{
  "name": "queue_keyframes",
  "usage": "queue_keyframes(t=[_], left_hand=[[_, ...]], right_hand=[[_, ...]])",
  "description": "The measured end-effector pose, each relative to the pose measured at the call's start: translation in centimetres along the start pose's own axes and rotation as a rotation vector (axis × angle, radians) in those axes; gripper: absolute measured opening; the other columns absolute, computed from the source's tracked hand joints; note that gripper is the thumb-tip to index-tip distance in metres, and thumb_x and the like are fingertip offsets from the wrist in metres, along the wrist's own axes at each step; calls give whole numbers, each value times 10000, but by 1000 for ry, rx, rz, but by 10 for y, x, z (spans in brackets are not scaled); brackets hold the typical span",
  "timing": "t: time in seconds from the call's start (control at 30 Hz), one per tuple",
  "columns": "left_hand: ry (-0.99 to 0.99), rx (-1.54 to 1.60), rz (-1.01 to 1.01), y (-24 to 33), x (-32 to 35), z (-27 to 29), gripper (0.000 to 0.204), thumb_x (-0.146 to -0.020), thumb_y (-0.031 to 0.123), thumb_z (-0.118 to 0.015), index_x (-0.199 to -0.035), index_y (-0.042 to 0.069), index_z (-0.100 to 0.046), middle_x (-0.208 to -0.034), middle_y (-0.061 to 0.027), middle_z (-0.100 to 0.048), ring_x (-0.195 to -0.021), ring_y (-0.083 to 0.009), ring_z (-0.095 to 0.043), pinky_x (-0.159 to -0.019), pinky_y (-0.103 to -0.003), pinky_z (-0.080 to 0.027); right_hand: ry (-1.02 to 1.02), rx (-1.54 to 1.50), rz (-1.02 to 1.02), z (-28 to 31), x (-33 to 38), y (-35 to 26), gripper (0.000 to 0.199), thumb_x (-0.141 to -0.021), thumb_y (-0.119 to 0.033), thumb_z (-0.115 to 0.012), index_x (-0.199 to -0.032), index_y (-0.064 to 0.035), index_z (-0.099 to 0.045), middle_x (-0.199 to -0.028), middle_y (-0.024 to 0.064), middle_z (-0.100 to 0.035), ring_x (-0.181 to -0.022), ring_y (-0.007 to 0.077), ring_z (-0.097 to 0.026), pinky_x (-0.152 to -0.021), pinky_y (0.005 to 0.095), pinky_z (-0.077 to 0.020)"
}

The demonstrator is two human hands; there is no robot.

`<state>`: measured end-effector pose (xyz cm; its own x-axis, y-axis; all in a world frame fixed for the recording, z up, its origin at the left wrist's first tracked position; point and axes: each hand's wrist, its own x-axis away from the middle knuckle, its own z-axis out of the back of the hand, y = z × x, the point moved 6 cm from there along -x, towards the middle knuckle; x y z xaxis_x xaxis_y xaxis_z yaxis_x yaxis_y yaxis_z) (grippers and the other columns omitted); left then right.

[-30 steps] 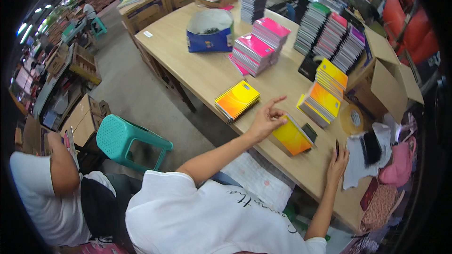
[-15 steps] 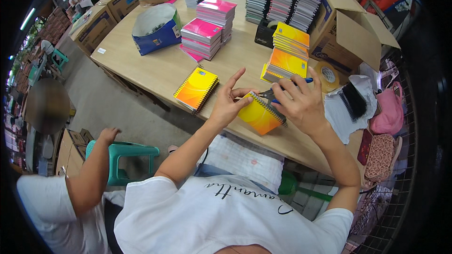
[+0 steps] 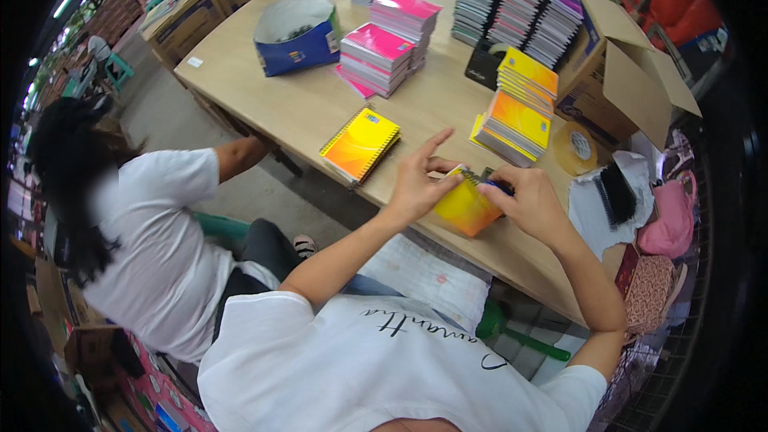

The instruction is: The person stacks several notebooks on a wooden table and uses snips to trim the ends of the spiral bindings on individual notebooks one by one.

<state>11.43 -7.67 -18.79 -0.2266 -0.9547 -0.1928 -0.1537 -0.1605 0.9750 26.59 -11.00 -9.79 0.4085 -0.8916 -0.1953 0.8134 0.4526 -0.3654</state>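
My left hand (image 3: 421,184) is closed on the upper corner of a yellow-orange spiral notebook (image 3: 466,210), thumb on its cover and index finger stretched out. The notebook tilts above the table's near edge, slightly blurred. My right hand (image 3: 524,204) is wrapped round blue-handled pliers (image 3: 501,186) at the notebook's coil; their jaws are mostly hidden. To the left, a small pile of yellow-orange spiral notebooks (image 3: 362,142) lies on the table. Beyond my right hand stands a taller stack of yellow notebooks (image 3: 512,124).
On the table (image 3: 288,104) are pink notebook stacks (image 3: 376,52), a blue-and-white bag (image 3: 298,40), a tape roll (image 3: 574,148) and black coils (image 3: 614,194) on white cloth. An open carton (image 3: 632,88) stands far right. A person in white (image 3: 156,248) is close at my left.
The pliers have moved down along the coil, and my right hand's fingers have closed round the handles. The person at my left has leaned in, reaching toward the table. The view has shifted.
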Motion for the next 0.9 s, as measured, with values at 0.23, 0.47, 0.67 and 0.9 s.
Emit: queue_keyframes(t=[0.23,0.47,0.67,0.9], left_hand=[[514,-384,-400,12,14,98,394,-867,-5,-596,-1257,42,-567,-1142,-105,-632,-984,-137,-617,-865,-258,-486],[871,-764,-60,6,35,169,224,-801,66,-642,-1005,101,-728,-919,-107,-627,-842,-213,-601,-754,-309,-482],[706,-1076,-33,-7,35,185,475,-735,257,-730,-1175,100,-644,-1103,-162,-597,-997,-323,-571,-886,-415,-442],[142,-1342,71,-6,24,154,988,-592,491,-804,-1387,37,-430,-1384,-251,-412,-1249,-395,-425,-1055,-529,-292]], right_hand=[[447,-352,-395,2,60,78,246,-845,-198,-694,-920,29,-637,-698,110,-623,-644,182,-600,-601,318,-462],[435,-129,-645,-51,129,157,240,-856,-213,-673,-918,16,-630,-729,130,-616,-669,241,-596,-636,349,-452],[467,91,-545,-55,135,154,275,-826,-215,-682,-980,3,-617,-951,162,-620,-899,355,-548,-798,424,-433],[442,250,-386,-65,122,160,370,-774,-226,-722,-1057,-11,-618,-1088,143,-602,-1035,339,-513,-907,440,-406]])
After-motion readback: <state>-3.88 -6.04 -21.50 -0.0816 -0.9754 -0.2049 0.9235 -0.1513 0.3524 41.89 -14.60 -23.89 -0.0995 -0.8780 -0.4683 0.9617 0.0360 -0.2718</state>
